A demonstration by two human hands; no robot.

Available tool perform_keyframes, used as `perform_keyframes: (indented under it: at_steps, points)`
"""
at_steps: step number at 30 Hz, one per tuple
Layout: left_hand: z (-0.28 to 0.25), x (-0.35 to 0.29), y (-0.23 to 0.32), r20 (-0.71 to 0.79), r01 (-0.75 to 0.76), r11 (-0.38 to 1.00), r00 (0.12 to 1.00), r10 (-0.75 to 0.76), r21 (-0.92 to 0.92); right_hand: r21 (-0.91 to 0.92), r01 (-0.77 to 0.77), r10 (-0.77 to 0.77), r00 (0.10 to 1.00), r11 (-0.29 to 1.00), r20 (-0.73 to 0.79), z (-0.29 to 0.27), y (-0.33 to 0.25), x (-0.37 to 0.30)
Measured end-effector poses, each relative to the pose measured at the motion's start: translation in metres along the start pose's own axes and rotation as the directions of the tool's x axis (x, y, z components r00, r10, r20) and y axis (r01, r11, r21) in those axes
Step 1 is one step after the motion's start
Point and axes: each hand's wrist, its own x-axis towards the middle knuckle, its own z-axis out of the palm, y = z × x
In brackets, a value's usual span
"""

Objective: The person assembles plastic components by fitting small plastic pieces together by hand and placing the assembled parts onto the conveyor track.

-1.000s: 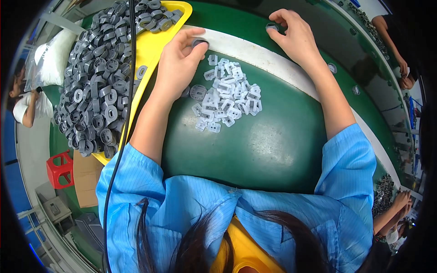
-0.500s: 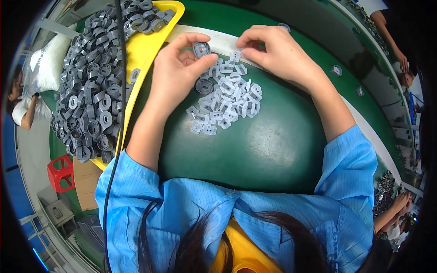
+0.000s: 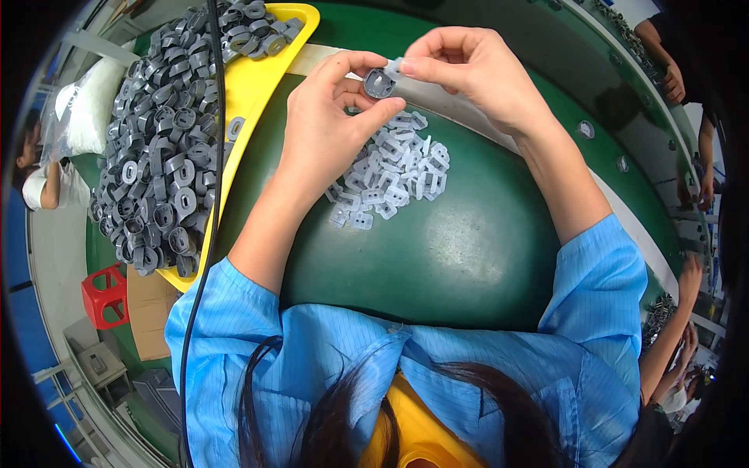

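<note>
Between thumb and fingers, my left hand (image 3: 335,109) grips a round grey plastic housing (image 3: 378,83), its hollow side showing. My right hand (image 3: 468,70) pinches a small translucent white plastic piece (image 3: 394,69) at the housing's upper right edge; whether the two parts touch, I cannot tell. Below both hands lies a loose pile of the same translucent plastic pieces (image 3: 394,171) on the green table (image 3: 468,257). My left forearm and hand partly cover the pile's left side.
A yellow tray (image 3: 248,86) heaped with grey housings (image 3: 164,148) stands at the left. Beyond the white strip (image 3: 624,207), a green surface carries a few loose parts (image 3: 585,129). A black cable (image 3: 204,265) hangs down the left. Other people's arms (image 3: 675,335) show at the right.
My left hand has shifted right and turned the grey housing. My right hand has lifted a translucent piece from the pile's top and brought it up to the housing.
</note>
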Motion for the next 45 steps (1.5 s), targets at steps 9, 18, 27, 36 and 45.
perform_keyframes:
  at_steps: [9, 18, 27, 36, 45]
  points:
    - [0.006, -0.002, -0.003, -0.048, -0.063, 0.99, 0.996, 0.07, 0.126, -0.013, 0.106, -0.104, 0.99, 0.994, 0.099, 0.01, 0.012, 0.001]
    - [0.01, -0.005, -0.001, -0.048, -0.304, 0.935, 0.947, 0.317, 0.18, 0.226, -0.111, 0.058, 0.971, 0.968, 0.232, 0.007, 0.009, 0.001]
    - [-0.002, -0.001, 0.003, 0.096, -0.382, 0.893, 0.924, 0.37, 0.238, 0.208, -0.163, 0.094, 0.947, 0.964, 0.308, -0.008, 0.001, 0.001]
    - [0.005, -0.002, -0.002, -0.125, -0.352, 0.905, 0.913, 0.388, 0.237, -0.252, 0.353, -0.386, 0.918, 0.901, -0.094, 0.02, -0.001, -0.011]
    - [0.008, -0.001, -0.008, -0.183, -0.348, 0.905, 0.9, 0.395, 0.243, -0.16, 0.232, -0.249, 0.963, 0.96, -0.099, 0.023, 0.001, -0.01]
